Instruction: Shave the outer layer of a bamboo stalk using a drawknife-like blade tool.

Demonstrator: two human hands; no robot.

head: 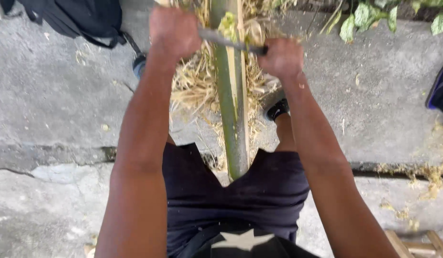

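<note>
A long green bamboo pole (233,119) runs from between my legs up toward the top of the view. Across it lies a grey metal blade (226,40), held at both ends. My left hand (172,31) is closed around the blade's left end. My right hand (280,57) grips the dark handle at the blade's right end. The blade rests on the pole where a pale strip of skin is peeled up. Pale shavings (195,83) lie heaped under and beside the pole.
Cracked grey concrete (49,105) lies all around. A black bag (83,19) sits at the top left, green leaves (369,16) at the top right. A dark object (440,91) is at the right edge, a wooden frame (417,243) at the bottom right.
</note>
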